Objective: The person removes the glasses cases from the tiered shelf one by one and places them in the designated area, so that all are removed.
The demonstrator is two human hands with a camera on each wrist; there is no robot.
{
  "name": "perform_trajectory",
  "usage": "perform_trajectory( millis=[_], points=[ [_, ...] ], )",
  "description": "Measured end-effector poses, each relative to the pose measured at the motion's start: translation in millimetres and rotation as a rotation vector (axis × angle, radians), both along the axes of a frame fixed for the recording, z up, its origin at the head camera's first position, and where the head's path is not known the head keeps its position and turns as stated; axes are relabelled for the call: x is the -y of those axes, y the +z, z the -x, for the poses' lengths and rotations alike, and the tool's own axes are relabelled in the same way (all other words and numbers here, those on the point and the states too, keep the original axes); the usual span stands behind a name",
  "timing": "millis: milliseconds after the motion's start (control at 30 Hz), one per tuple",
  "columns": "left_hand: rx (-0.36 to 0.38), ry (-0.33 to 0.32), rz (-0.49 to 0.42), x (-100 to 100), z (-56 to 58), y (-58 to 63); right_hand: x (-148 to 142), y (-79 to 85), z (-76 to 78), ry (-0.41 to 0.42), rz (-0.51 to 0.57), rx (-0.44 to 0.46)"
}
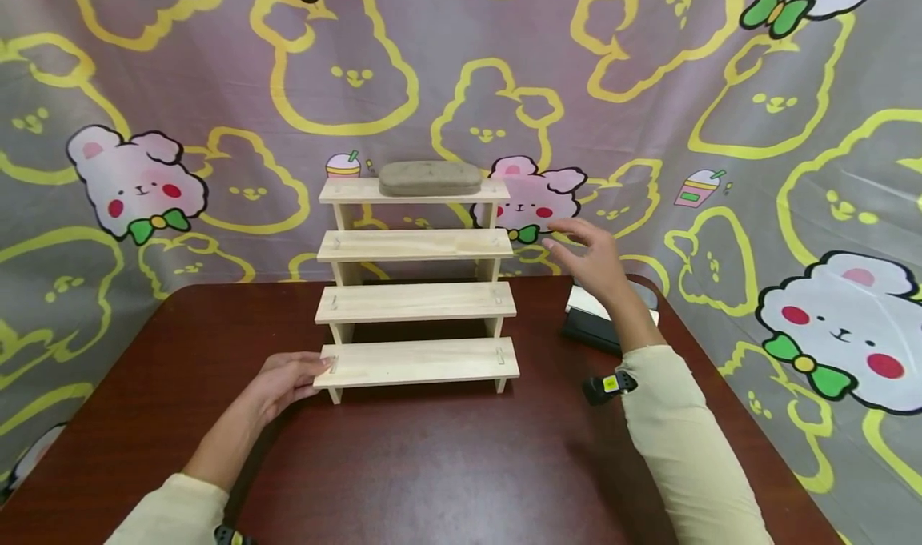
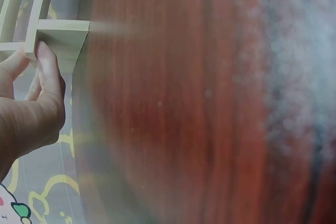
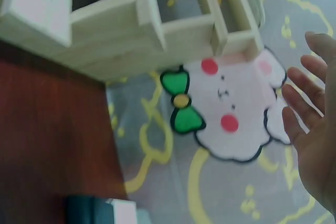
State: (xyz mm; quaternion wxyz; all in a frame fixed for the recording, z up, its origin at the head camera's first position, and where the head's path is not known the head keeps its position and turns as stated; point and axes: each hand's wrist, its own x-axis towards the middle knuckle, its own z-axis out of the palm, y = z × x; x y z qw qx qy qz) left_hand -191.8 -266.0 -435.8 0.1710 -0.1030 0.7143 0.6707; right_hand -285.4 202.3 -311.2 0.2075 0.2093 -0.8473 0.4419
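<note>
A pale wooden four-step display rack stands at the back of the table. My left hand pinches the left end of its lowest board; in the left wrist view the thumb and fingers meet around that board's edge. To the right of the upper steps, my right hand is raised in the air, fingers apart and holding nothing. In the right wrist view this hand is clear of the rack's side panel. A grey-olive, rounded oblong case lies on the top step.
Behind my right forearm, a dark box and a white item sit at the table's back right, partly hidden. A patterned cloth hangs close behind the dark red-brown table.
</note>
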Motion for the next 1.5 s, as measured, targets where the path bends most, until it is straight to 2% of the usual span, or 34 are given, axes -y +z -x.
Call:
perform_trajectory(
  millis=[233,400,533,800,933,1067,1400,1500],
  points=[
    [-0.009,-0.013,-0.004,-1.6,-0.6,2.3,36.0,23.7,17.0,0.063,-0.076,0.073],
    [-0.007,-0.01,0.006,-1.4,-1.1,2.3,61.0,38.5,33.6,0.11,-0.07,0.094],
    [-0.004,0.001,0.02,-1.2,-1.4,2.0,75.2,47.0,45.4,0.116,-0.075,0.135],
    [0.008,0.018,0.022,-1.5,-0.5,1.4,93.6,54.9,71.4,0.121,-0.084,0.186],
    [0.017,0.023,0.013,-2.2,-0.3,2.9,99.6,57.6,79.0,0.09,-0.091,0.214],
    [0.007,0.021,-0.002,-2.1,-0.2,3.4,106.7,59.5,86.6,0.092,-0.113,0.201],
    [-0.006,0.013,0.0,-5.8,-0.4,-0.7,116.4,65.5,103.1,0.077,-0.258,0.299],
    [-0.003,0.024,0.006,-5.2,0.6,0.1,115.5,68.2,105.4,0.079,-0.295,0.301]
  ],
)
